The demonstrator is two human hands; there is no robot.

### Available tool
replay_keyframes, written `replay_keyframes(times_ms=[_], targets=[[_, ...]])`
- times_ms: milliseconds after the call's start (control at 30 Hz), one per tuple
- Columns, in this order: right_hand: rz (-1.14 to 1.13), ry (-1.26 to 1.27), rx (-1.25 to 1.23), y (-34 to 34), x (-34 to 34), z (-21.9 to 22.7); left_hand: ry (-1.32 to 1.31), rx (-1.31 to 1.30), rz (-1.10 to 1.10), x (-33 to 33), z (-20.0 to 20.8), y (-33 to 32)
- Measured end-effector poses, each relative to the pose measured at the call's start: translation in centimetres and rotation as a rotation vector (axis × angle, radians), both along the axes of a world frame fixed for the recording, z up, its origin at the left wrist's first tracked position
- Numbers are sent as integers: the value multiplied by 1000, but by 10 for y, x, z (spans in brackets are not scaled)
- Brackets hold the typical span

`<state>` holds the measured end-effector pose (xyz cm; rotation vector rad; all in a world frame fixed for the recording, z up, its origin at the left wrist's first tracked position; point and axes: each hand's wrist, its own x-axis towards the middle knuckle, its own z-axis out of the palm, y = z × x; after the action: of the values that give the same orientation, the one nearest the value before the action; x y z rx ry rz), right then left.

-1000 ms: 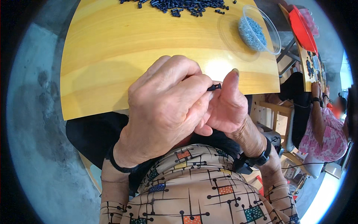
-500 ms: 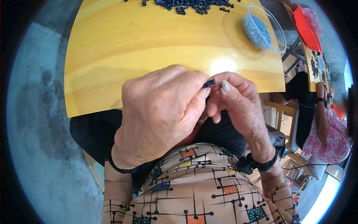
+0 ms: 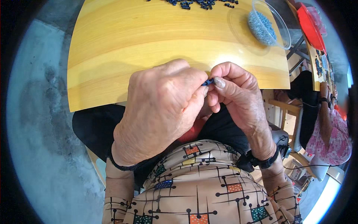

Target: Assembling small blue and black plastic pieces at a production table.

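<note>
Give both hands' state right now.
Left hand: closed, pinching the dark piece at its fingertips.
Right hand: thumb and forefinger closed on the same piece's other end.

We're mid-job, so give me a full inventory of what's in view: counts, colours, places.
Table: 1, yellow wood, ahead
Small part: 1, dark blue, held near picture centre
Loose parts: many, dark blue, table's far side, cut off by the frame
Clear bowl: 1, colourless, table's far right
Tiny pieces: many, silvery blue, in the bowl
Second table: 1, light wood, far right
Tray-like object: 1, red, on the second table
Co-worker: 1, pink-and-white top, far right
Cable: 1, black, lower right
Floor: grey, left
Patterned top: 1, beige, bottom
Left hand: 1, bare, pinching the small part
Right hand: 1, bare, fingertips at the part's other end
</note>
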<state>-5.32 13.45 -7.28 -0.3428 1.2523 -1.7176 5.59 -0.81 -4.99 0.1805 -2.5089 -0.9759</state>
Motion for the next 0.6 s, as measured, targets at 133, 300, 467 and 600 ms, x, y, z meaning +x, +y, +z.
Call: replay_keyframes(times_ms=[133, 300, 467, 600], targets=[[15, 2, 13, -1, -1, -1, -8, -1, -4, 0, -1, -2], [33, 34, 24, 1, -2, -2, -20, 33, -51, -1, -4, -4], [49, 276, 105, 2, -5, 4, -2, 84, -72, -4, -5, -4], [44, 317, 91, 3, -6, 3, 15, 137, -72, -5, -6, -3]])
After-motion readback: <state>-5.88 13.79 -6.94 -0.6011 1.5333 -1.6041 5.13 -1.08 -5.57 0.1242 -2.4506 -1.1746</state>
